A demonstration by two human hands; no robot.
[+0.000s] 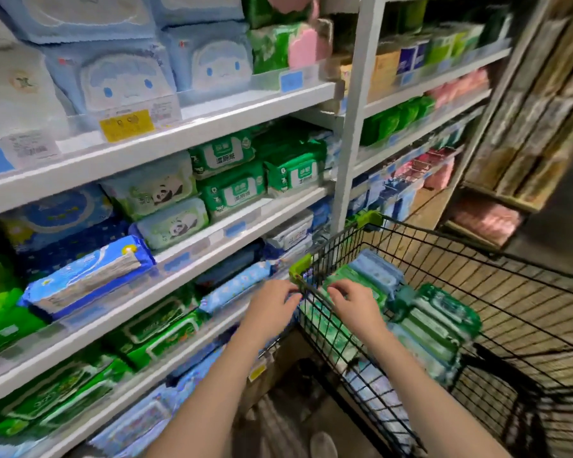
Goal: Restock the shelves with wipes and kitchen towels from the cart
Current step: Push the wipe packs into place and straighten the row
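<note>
A black wire cart [497, 269] with green corner caps stands at the lower right, against the shelves. Inside it lie green wipe packs [440, 319] and a pale blue pack [376, 269]. My left hand [272, 304] hovers just outside the cart's near corner, fingers loosely bent, holding nothing. My right hand [356, 300] reaches over the rim and touches a light green pack [351, 279] on top of the pile; whether it grips the pack is unclear. White shelves [166, 140] to the left carry green wipes [235, 190], panda packs [172, 223] and blue packs [86, 276].
A white upright post [351, 127] divides two shelf bays. The right bay holds green, pink and blue packs [407, 110]. A stack of brown cartons [526, 127] rises at the far right. My shoe [323, 444] shows on the floor by the cart.
</note>
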